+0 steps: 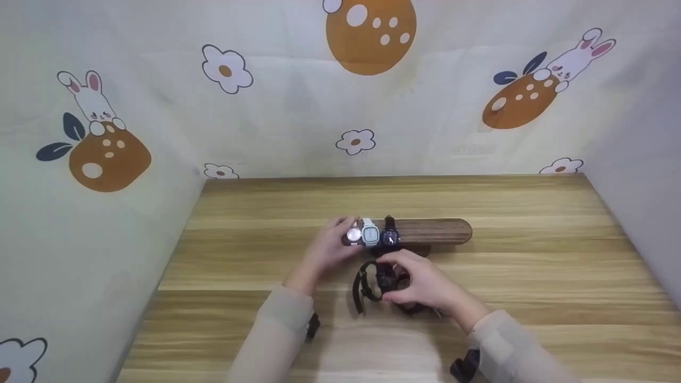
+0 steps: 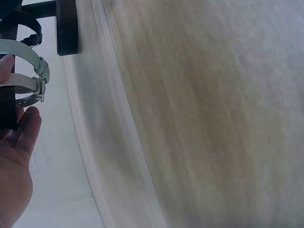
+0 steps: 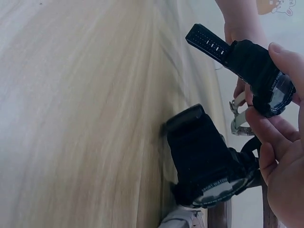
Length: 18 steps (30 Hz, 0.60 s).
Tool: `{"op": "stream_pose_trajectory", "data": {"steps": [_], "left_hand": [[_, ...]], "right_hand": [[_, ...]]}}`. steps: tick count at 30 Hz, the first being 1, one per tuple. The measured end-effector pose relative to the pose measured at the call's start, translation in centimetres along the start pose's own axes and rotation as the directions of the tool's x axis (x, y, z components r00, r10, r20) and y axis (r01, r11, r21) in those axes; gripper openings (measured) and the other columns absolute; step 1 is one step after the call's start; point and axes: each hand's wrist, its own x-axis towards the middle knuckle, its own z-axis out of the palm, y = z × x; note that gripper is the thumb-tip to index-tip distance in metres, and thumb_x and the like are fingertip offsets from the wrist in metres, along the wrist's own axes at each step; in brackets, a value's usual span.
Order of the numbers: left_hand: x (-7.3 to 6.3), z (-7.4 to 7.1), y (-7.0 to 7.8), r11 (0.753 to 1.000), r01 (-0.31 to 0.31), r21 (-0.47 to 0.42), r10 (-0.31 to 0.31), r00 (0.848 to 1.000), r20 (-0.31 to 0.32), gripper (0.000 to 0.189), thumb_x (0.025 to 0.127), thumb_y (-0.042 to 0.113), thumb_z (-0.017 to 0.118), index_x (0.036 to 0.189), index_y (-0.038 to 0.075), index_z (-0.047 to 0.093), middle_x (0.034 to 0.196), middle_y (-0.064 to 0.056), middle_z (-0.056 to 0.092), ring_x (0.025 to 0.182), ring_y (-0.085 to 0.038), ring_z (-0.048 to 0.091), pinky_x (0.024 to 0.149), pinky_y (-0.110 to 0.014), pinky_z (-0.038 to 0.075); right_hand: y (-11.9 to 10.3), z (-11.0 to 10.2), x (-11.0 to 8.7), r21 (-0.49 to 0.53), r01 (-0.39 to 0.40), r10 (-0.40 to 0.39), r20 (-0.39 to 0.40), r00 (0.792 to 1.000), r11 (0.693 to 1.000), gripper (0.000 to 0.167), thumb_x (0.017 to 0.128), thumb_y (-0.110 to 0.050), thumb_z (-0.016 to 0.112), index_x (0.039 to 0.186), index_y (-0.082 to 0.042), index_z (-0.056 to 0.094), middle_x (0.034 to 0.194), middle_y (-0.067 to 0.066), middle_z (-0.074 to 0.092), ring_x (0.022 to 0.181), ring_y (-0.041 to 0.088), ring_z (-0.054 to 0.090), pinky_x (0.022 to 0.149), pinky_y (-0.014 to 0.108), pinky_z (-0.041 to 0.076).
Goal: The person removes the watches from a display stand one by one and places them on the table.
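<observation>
A dark wooden watch stand [image 1: 436, 232] bears three watches: a small one with a pale round dial [image 1: 354, 234], a mint-green square one [image 1: 370, 234] and a black one [image 1: 390, 237]. My left hand [image 1: 331, 243] grips the stand's left end, its thumb by the pale straps and its fingertips under the bar [image 2: 7, 111]. In front of the stand, my right hand [image 1: 425, 281] pinches a black sport watch [image 3: 259, 71] by its case between thumb and fingers. The strap hangs unfastened. Beneath that hand another black sport watch [image 3: 204, 161] lies on the table.
A light wood-grain table [image 1: 245, 255] carries everything. Patterned cloth walls [image 1: 287, 117] rise at its back and sides. Part of a pale strap [image 3: 183, 218] shows below the lying black watch in the right wrist view.
</observation>
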Motion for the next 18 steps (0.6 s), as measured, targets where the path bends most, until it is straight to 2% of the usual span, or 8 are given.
{"op": "stream_pose_trajectory", "data": {"steps": [6, 13, 18], "left_hand": [[-0.2, 0.1, 0.0, 0.999, 0.032, -0.028, -0.032, 0.999, 0.015, 0.07, 0.078, 0.029, 0.075, 0.14, 0.016, 0.045, 0.135, -0.016, 0.046, 0.117, -0.03, 0.048, 0.098, -0.044, 0.041], [-0.2, 0.1, -0.2, 1.0, 0.025, -0.017, -0.025, 1.0, 0.005, 0.07, 0.077, 0.029, 0.075, 0.14, 0.016, 0.045, 0.134, -0.015, 0.047, 0.117, -0.029, 0.049, 0.098, -0.042, 0.042], [-0.1, 0.1, -0.2, 0.999, 0.022, -0.024, -0.022, 1.0, -0.003, 0.07, 0.078, 0.03, 0.075, 0.14, 0.017, 0.045, 0.134, -0.015, 0.047, 0.117, -0.029, 0.049, 0.098, -0.042, 0.042]], "right_hand": [[0.0, 0.5, 0.2, -0.015, 0.011, -0.011, 0.01, 1.0, 1.0, 0.065, 0.066, -0.03, 0.083, 0.124, -0.02, 0.056, 0.116, -0.006, 0.057, 0.099, 0.014, 0.056, 0.09, 0.039, 0.047], [0.3, 1.1, 0.5, -0.048, 0.029, -0.028, 0.04, 0.999, 0.998, 0.065, 0.067, -0.034, 0.082, 0.125, -0.02, 0.055, 0.118, -0.003, 0.056, 0.101, 0.015, 0.056, 0.09, 0.039, 0.047], [0.1, 1.2, 0.5, -0.116, 0.03, -0.026, 0.031, 0.999, 0.993, 0.065, 0.067, -0.038, 0.081, 0.125, -0.021, 0.056, 0.117, -0.002, 0.057, 0.1, 0.021, 0.054, 0.089, 0.047, 0.045]]}}
